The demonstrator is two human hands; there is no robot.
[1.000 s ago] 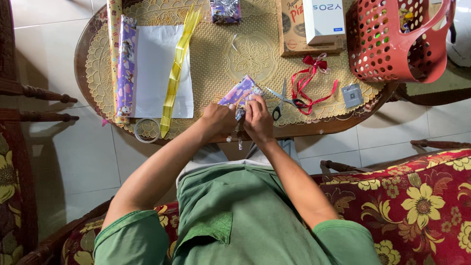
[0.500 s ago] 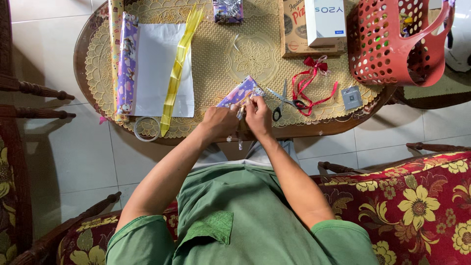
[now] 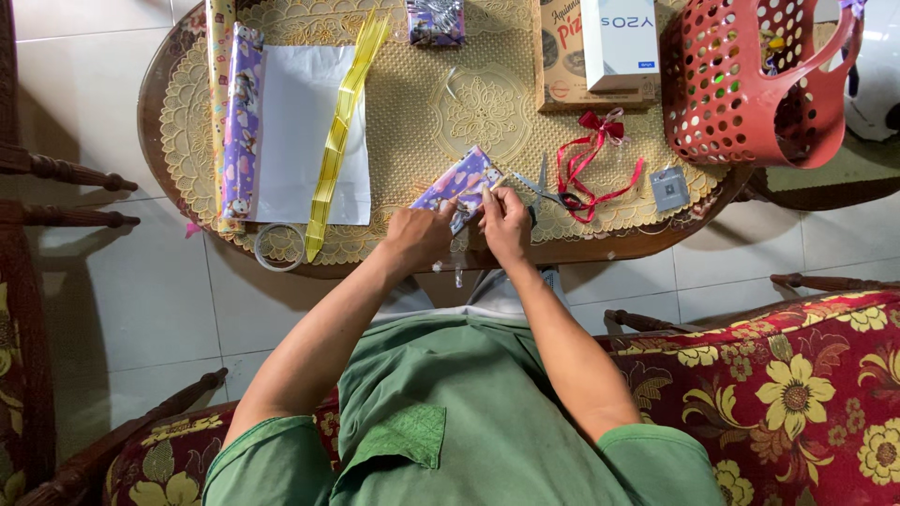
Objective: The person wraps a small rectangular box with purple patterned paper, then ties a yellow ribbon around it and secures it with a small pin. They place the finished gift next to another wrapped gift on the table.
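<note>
Two hands meet at the near edge of the oval table [image 3: 169,141], over its cream lace mat [image 3: 422,122]. Big red basket [image 3: 750,84] sits far right, two boxes [image 3: 600,47] beside it, a sheet of white paper [image 3: 309,141] with a yellow ribbon strip [image 3: 337,131] on the left. Centre stage, a small parcel in purple wrapping [image 3: 459,183] lies tilted on the mat. Left hand [image 3: 419,234] has fingers closed on its near corner; right hand [image 3: 506,225] pinches the same end, fingertips together on the paper. Scissors [image 3: 544,192] and red ribbon [image 3: 591,164] just right, tape roll [image 3: 278,246] at the table's rim.
</note>
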